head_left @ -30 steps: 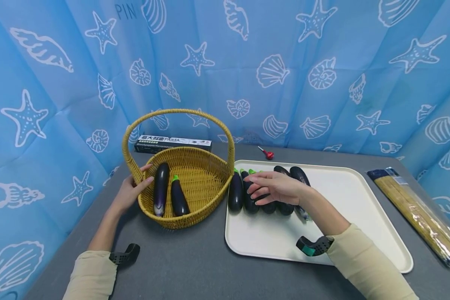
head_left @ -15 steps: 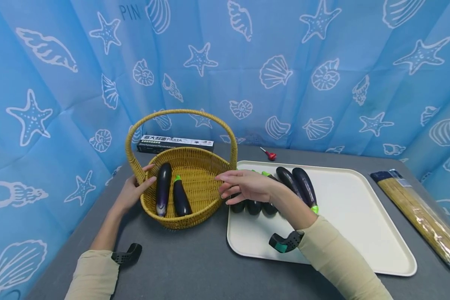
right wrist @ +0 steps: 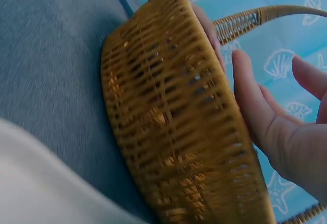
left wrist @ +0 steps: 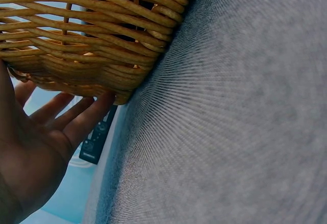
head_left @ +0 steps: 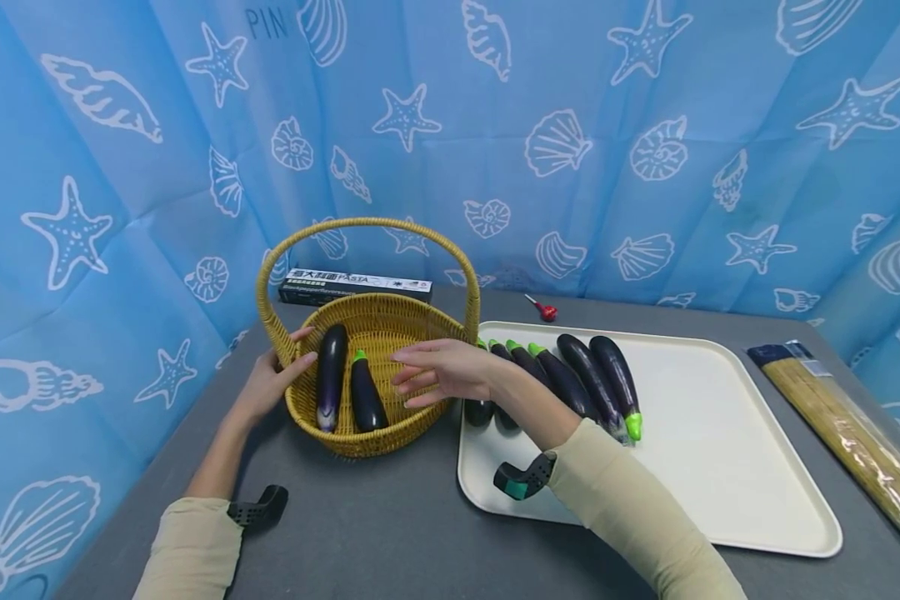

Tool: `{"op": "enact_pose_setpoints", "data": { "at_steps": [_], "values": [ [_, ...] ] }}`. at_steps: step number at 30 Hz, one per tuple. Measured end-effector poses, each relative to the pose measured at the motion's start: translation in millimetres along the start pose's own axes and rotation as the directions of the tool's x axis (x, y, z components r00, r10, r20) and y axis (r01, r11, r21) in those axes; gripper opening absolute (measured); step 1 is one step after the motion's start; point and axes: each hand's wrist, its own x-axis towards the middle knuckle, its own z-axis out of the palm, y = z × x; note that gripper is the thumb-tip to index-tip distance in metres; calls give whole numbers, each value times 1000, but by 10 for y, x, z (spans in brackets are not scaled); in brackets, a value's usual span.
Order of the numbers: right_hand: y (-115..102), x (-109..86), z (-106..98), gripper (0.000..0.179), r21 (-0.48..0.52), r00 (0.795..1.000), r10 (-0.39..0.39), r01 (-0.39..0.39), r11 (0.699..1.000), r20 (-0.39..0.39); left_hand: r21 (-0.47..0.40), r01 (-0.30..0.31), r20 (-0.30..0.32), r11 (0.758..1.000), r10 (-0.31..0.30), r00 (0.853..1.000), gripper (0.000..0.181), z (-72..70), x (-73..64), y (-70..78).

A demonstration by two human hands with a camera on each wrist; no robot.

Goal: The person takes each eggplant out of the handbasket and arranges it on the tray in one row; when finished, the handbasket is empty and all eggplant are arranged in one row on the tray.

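Observation:
A yellow wicker basket [head_left: 354,447] with a tall arched handle stands left of centre. Two dark purple eggplants lie inside: a longer eggplant [head_left: 332,375] at the left and a shorter eggplant [head_left: 367,398] beside it with a bright green cap. My left hand [head_left: 267,385] holds the basket's left rim, thumb over the edge and fingers against the outer wall [left wrist: 76,75]. My right hand [head_left: 450,371] reaches over the basket's right rim, fingers loosely extended and nothing in them. Several more eggplants [head_left: 613,375] lie side by side on a cream tray [head_left: 708,450], some partly hidden by my right hand and forearm.
Behind the basket lies a black pasta box [head_left: 356,287]. A red lollipop [head_left: 547,312] sits behind the tray, and a clear packet of spaghetti [head_left: 840,433] lies along its right side. A blue shell-print curtain [head_left: 450,150] hangs along the back of the grey table.
My right hand has moved left from above the tray's eggplants to over the basket, uncovering more of them. My left hand stays on the rim. The head view has shifted slightly.

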Motion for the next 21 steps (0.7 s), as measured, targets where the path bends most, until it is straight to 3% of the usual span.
{"op": "enact_pose_setpoints", "data": {
  "at_steps": [8,18,21],
  "values": [
    [-40,360,169,48,95,998,22,-16,995,-61,7,-4,-16,1000,4,1000,58,-29,-20,-38],
    [-112,731,162,52,181,984,23,9,983,-176,6,-14,-24,1000,15,1000,56,-18,-16,-38],
    [-130,822,122,53,194,980,9,30,981,-201,2,-9,-14,1000,9,1000,56,-13,-39,84]
  ]
}}
